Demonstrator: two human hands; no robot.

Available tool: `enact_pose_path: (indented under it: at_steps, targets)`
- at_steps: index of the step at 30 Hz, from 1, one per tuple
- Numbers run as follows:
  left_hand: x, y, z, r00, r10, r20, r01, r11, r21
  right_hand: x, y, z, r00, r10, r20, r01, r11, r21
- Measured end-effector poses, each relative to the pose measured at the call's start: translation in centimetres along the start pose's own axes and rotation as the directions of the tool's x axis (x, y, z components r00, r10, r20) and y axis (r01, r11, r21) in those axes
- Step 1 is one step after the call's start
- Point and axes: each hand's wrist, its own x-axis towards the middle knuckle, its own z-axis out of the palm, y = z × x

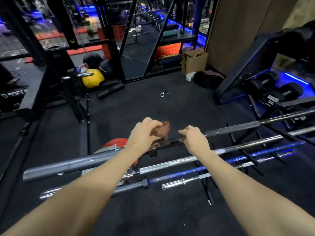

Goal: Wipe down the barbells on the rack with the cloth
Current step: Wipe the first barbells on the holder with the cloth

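A: How much room did the person have around the rack [245, 153]?

B: Beyond the bars lay a wide stretch of dark rubber floor [153, 109], with only a small metal clip [164, 93] lying on it. A black frame [68, 92] closed the left side and a dumbbell stand [238, 72] the right.

A: And the barbells?

B: 4 bars lay side by side across the rack, running from lower left to upper right. The top barbell [238, 129] was dark grey with a thick sleeve at the left end. Below it lay a silver barbell [170, 163], then a blue barbell [179, 175] with scuffed paint, then a short chrome bar [184, 182].

A: Where was the cloth?

B: The brown cloth [162, 131] was bunched on the top barbell, the left hand [144, 132] curled over it and gripping it. The right hand [194, 138] sat just beside, its fingers [185, 132] curled over the same bar.

A: Any writing?

B: A dumbbell [279, 94] at the right showed "20". A black box [12, 97] at the left read "SOFT" in part. The blue barbell's lettering was too blurred to read.
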Motion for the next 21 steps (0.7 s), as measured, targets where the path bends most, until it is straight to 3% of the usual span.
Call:
enact_pose_path:
  at_steps: [8, 10, 14, 17, 21]
  targets:
    - [-4.5, -2.5, -2.1, 0.941, -0.209, -0.265, 0.232, 0.971, 0.061, 0.5, -4.2, 1.7, 0.992, -0.119, 0.041, 0.114, 0.988, 0.102]
    - [-5.2, -2.5, -0.6, 0.949, -0.220, -0.227, 0.243, 0.967, 0.076, 0.3, -4.9, 2.5, 0.990, -0.132, 0.051, 0.125, 0.984, 0.129]
    - [-5.3, -2.5, 3.7, 0.968, -0.241, 0.069, 0.227, 0.959, 0.171, 0.5, -5.1, 3.9, 0.987, -0.149, 0.057, 0.143, 0.984, 0.102]
    - [-4.7, -3.1, 5.4, 0.965, -0.253, 0.069, 0.226, 0.936, 0.271, 0.8, -4.1, 5.1, 0.983, -0.151, 0.107, 0.153, 0.988, -0.011]
    - [-2.4, -3.5, 5.6, 0.975, -0.222, 0.024, 0.193, 0.891, 0.412, 0.9, -3.5, 6.5, 0.984, -0.151, 0.092, 0.150, 0.988, 0.021]
